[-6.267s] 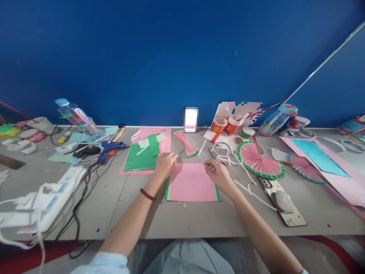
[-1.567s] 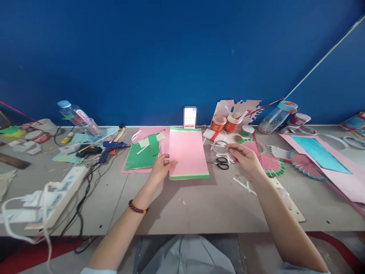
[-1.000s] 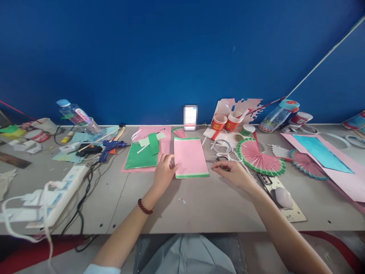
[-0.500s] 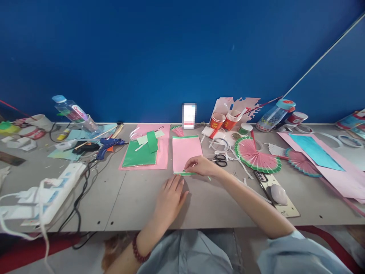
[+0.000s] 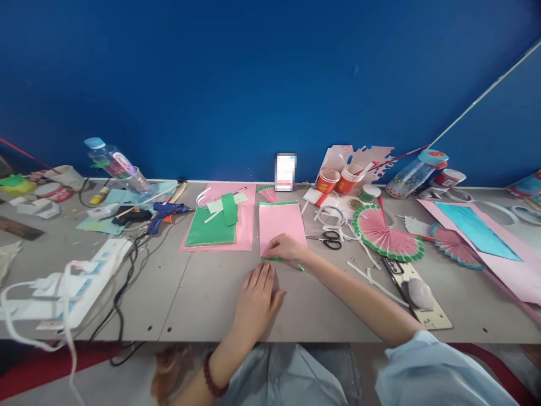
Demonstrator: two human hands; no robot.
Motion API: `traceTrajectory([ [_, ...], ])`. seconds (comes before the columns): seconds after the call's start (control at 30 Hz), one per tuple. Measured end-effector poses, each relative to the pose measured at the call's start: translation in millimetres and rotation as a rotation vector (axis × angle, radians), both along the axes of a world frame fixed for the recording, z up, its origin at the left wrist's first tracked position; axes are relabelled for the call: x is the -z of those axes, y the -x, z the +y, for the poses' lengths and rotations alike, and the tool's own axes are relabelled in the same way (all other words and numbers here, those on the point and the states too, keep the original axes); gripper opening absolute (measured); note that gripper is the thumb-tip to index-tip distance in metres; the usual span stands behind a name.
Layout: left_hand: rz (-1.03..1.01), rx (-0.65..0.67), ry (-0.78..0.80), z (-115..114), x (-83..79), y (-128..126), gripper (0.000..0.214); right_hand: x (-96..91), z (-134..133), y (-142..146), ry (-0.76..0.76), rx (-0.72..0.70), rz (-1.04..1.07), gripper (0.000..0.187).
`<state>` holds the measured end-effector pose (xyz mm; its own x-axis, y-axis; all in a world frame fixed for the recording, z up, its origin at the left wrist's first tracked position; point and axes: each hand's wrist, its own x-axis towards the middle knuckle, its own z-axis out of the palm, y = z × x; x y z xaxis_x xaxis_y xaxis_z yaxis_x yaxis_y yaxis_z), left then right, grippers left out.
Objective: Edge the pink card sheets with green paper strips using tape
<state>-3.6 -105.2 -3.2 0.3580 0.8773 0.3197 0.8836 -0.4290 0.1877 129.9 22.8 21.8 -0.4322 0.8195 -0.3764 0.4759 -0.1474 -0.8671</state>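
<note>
A pink sheet of paper (image 5: 282, 223) lies in front of me, with a green band along its far edge. At its near edge runs a narrow green paper strip (image 5: 276, 260), whose right end sticks out past my wrist. My right hand (image 5: 287, 248) has its fingertips pinched on the strip at the sheet's near left corner. Just below that corner, my left hand (image 5: 256, 287) rests palm down on the table with its fingers stretched out, the tips close to the strip. Black-handled scissors (image 5: 332, 240) lie right of the sheet.
Left are green paper packs (image 5: 211, 228), a blue glue gun (image 5: 163, 216) and a power strip (image 5: 95, 282). Right are pleated watermelon-patterned fans (image 5: 386, 242), white paper strips (image 5: 372, 279) and a phone (image 5: 437, 318). Red paper cups (image 5: 327, 181) and a lit screen (image 5: 285, 172) stand behind.
My right hand has slid left along the strip to the sheet's near left corner. My left hand stays almost in place. The whole view has shifted slightly.
</note>
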Motion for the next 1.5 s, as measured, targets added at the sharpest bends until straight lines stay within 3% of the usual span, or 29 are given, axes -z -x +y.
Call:
traceTrajectory([
  [0.27, -0.01, -0.013, -0.018, -2, 0.2, -3, 0.043, 0.8, 5, 4, 0.108, -0.002, 0.03, 0.009],
  [0.43, -0.015, -0.023, -0.01, -2, -0.3, -4, 0.042, 0.2, 7, 6, 0.171, 0.046, -0.016, 0.031],
  [0.67, 0.01, -0.032, -0.019, -2, -2.7, -3, 0.042, -5.5, 18, 7, 0.244, -0.092, -0.064, 0.04],
  [1.5, -0.032, -0.024, -0.008, -2, 0.0, -3, 0.042, 1.4, 11, 11, 0.061, -0.041, -0.129, 0.016],
])
